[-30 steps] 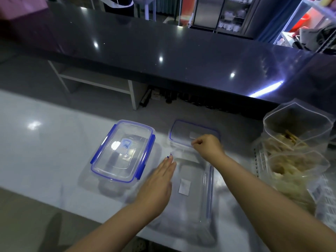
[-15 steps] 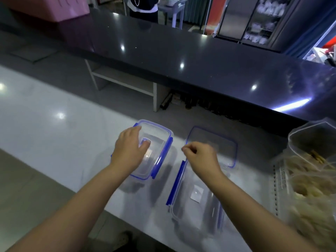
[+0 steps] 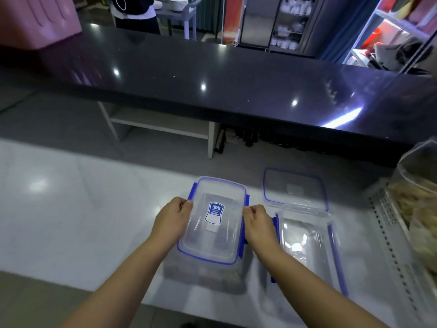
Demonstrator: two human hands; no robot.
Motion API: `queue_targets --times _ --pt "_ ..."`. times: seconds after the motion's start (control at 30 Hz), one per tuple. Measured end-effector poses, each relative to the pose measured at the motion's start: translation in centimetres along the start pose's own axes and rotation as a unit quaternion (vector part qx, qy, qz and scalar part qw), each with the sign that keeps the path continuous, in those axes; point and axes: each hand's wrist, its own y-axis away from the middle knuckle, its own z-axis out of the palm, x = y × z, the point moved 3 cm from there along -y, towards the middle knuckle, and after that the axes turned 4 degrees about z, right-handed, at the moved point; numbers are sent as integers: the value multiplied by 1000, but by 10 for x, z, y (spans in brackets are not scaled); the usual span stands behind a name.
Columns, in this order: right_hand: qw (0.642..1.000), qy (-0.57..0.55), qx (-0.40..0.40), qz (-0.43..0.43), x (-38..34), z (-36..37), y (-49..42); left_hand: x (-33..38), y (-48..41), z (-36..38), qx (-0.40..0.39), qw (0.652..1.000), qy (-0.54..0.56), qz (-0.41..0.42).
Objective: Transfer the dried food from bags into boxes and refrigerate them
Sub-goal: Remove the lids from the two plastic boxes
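A clear lidded box (image 3: 212,223) with blue clips and a blue label stands on the white counter (image 3: 82,216). My left hand (image 3: 171,218) grips its left side clip and my right hand (image 3: 259,223) grips its right side clip. To the right lies an open clear box (image 3: 305,242) without its lid. Its blue-rimmed lid (image 3: 294,189) lies just behind it. A clear zip bag (image 3: 418,190) holding pale dried food stands at the right edge, partly cut off.
A dark glossy counter (image 3: 212,74) runs across behind the white one, higher up. White packets with dotted edges (image 3: 387,223) lie beside the bag. A person in dark clothes (image 3: 134,13) stands far behind, near a table with plates.
My right hand left the open box and moved to the lidded box's right clip. My left hand shifted from the lid's top to its left clip. The view moved closer.
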Motion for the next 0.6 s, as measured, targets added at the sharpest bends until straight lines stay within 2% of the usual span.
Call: queue_targets --times 0.3,0.6 --pt "991 -120 52 40 15 31 29 -22 18 -13 -12 997 77 2" --pt "985 -148 84 35 23 32 35 -33 21 -14 -5 996 84 8"
